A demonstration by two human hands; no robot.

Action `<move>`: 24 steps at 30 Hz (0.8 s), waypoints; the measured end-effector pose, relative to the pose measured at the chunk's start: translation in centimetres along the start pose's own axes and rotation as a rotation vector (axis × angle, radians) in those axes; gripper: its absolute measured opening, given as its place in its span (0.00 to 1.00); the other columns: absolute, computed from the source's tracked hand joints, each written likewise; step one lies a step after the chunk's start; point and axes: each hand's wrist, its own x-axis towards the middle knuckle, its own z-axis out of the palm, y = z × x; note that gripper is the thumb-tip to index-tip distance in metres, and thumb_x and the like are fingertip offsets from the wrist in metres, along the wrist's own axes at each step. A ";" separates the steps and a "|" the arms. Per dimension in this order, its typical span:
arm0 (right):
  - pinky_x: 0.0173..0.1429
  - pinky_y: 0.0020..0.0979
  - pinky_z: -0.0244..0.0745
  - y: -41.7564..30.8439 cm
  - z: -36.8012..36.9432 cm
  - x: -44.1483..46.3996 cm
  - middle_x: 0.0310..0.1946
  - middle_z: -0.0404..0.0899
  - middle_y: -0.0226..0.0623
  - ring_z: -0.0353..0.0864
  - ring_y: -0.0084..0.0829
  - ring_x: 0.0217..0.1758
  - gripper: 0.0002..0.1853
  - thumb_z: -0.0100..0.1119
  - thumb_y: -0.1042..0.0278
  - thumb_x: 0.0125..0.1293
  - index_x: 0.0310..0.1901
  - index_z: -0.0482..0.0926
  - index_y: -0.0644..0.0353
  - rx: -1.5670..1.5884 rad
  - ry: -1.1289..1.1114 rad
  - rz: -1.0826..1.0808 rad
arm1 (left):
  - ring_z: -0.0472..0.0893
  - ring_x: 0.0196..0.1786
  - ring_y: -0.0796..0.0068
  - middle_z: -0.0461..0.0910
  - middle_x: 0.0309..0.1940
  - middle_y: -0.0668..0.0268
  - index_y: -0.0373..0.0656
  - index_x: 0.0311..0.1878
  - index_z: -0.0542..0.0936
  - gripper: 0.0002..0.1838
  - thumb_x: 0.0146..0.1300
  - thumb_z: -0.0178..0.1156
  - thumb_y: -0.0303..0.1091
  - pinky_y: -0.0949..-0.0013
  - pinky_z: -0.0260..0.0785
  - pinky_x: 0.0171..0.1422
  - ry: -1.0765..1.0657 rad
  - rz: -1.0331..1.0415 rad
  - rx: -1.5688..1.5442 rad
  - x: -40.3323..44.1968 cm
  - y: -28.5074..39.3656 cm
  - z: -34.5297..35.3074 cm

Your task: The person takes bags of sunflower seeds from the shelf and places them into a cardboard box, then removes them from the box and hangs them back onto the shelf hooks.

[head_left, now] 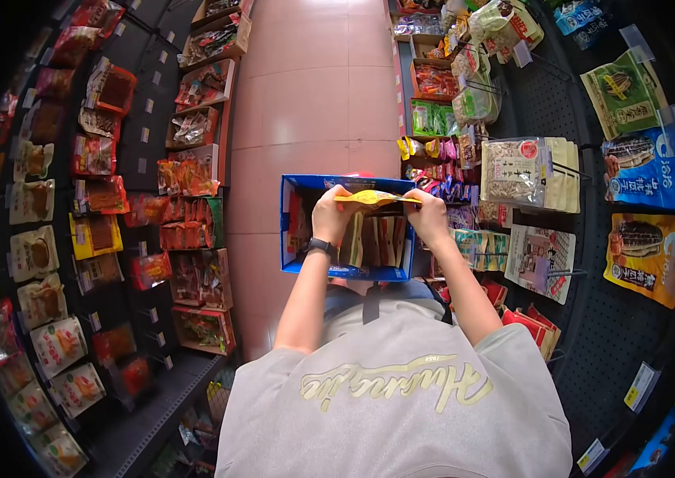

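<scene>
A yellow packet [373,197] is stretched between my two hands over a blue box. My left hand [332,215] pinches its left end, with a dark band on that wrist. At the packet's right end, my right hand [430,217] has its fingers closed on the corner. The open blue box [345,272] is below, in front of my body. Several thin packets [377,240] stand upright inside it, side by side. The wrists and forearms pass over the box's near side.
Shelves with hanging snack packets [57,346] and boxed packets [194,174] line the left side. On the right are more boxed goods [435,118] and hanging bags [530,174]. A tiled floor [317,88] runs between them.
</scene>
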 end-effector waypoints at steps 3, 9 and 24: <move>0.41 0.39 0.75 -0.9 -0.6 0.1 0.30 0.79 0.47 0.80 0.46 0.36 0.05 0.57 0.75 0.53 0.32 0.80 0.58 -0.024 -0.008 -0.054 | 0.79 0.32 0.57 0.79 0.28 0.57 0.42 0.31 0.76 0.12 0.46 0.70 0.33 0.64 0.71 0.37 0.018 0.037 0.021 -0.1 -0.3 -0.3; 0.40 0.40 0.75 -0.2 0.0 -0.5 0.28 0.79 0.47 0.79 0.47 0.36 0.05 0.57 0.76 0.53 0.33 0.79 0.58 -0.035 -0.034 -0.055 | 0.79 0.30 0.58 0.78 0.27 0.58 0.42 0.31 0.76 0.13 0.47 0.70 0.34 0.64 0.71 0.34 0.006 0.013 0.068 -1.0 -0.7 -0.1; 0.43 0.43 0.75 0.8 0.1 3.8 0.30 0.80 0.49 0.80 0.49 0.37 0.10 0.57 0.70 0.55 0.40 0.80 0.55 -0.127 -0.085 0.032 | 0.81 0.37 0.56 0.82 0.35 0.56 0.42 0.41 0.77 0.18 0.45 0.69 0.33 0.62 0.73 0.41 -0.104 -0.044 0.138 2.1 -0.4 0.2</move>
